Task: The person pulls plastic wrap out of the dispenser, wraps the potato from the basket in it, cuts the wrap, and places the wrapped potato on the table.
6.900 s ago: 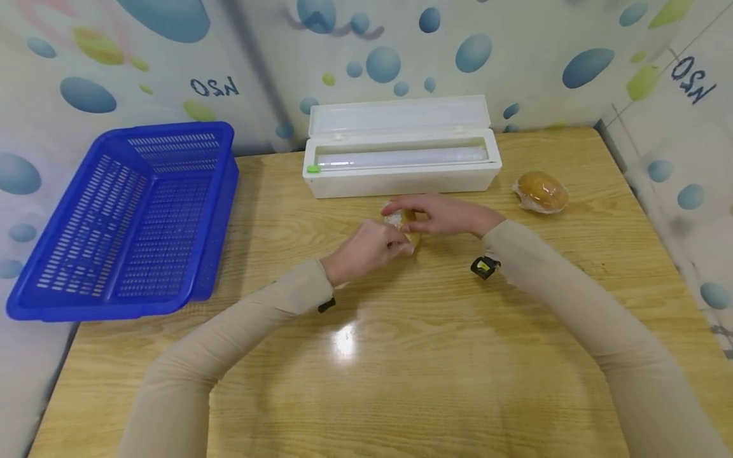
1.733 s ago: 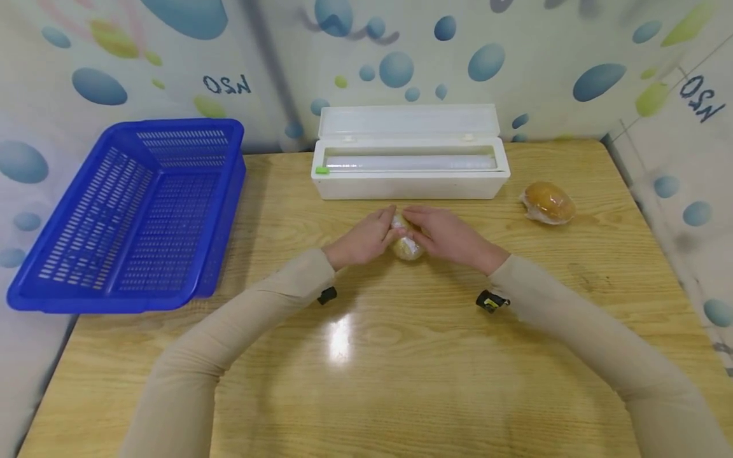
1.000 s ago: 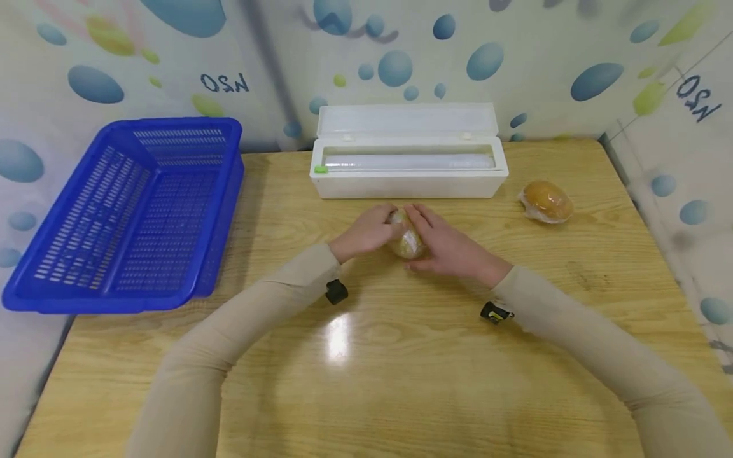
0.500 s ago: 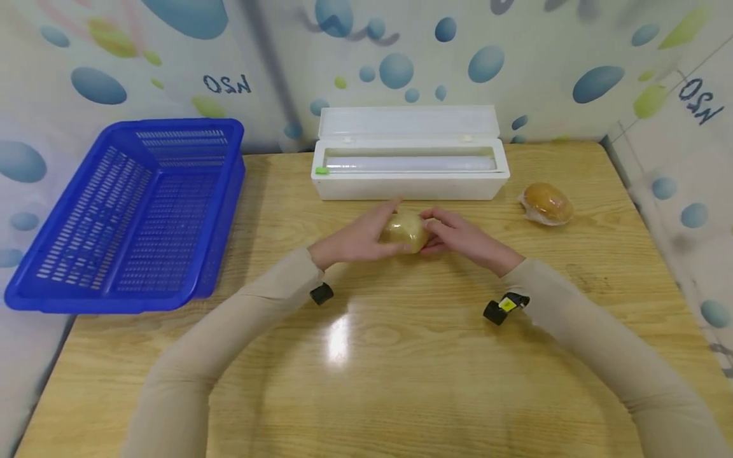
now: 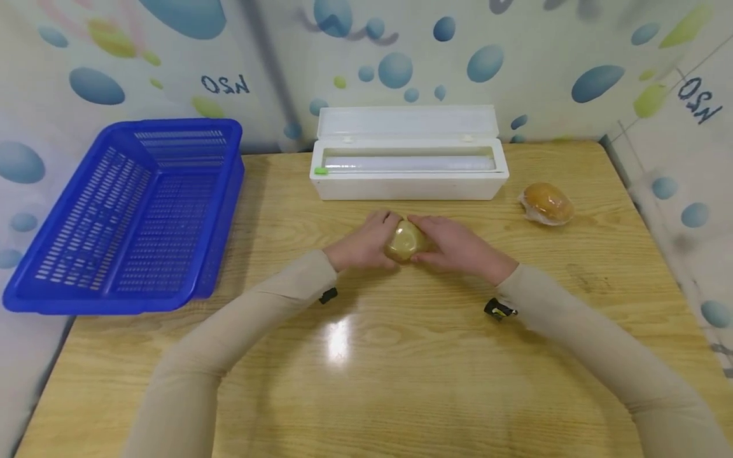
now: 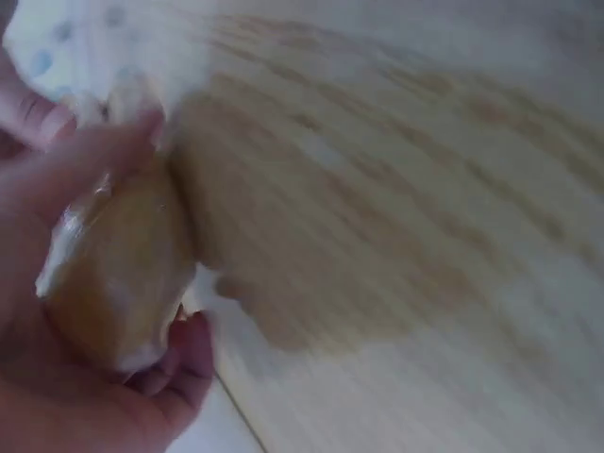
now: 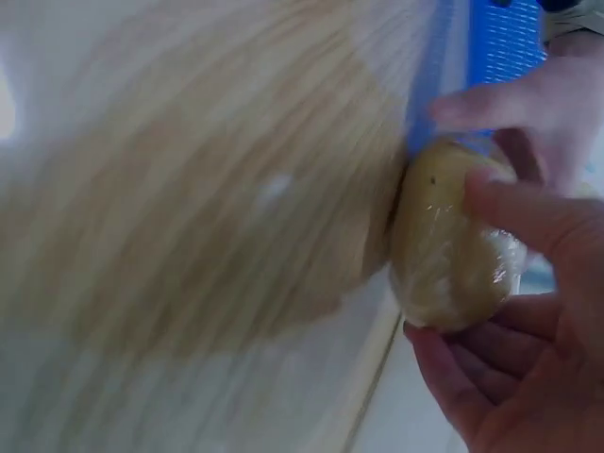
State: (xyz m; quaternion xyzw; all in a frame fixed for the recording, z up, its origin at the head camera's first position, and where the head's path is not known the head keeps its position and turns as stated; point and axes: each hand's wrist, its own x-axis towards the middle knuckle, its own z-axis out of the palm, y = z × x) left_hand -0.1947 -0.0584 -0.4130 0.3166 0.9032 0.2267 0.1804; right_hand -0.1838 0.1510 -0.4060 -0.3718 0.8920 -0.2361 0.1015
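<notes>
A bread bun wrapped in cling film (image 5: 405,242) is held between both hands above the table, in front of the white box. My left hand (image 5: 368,245) grips its left side; in the left wrist view the thumb and fingers curl round the bun (image 6: 127,264). From the other side my right hand (image 5: 458,248) holds it, and in the right wrist view the thumb lies over the shiny film on the bun (image 7: 453,245) with the fingers beneath. A pale, smooth side of the bun faces up. Its ends are partly hidden by the fingers.
Behind the hands stands an open white cling film dispenser (image 5: 409,187) with a roll (image 5: 409,163) and a green slider (image 5: 321,170). Another wrapped bun (image 5: 546,203) lies to the right on the wooden table (image 5: 401,381). A blue plastic basket (image 5: 200,273) stands at the left.
Both hands have turned the bun: its crinkled, film-gathered side showed earlier, and the smooth pale side faces up now. The right hand, only touching its edge half a second ago, grips it again.
</notes>
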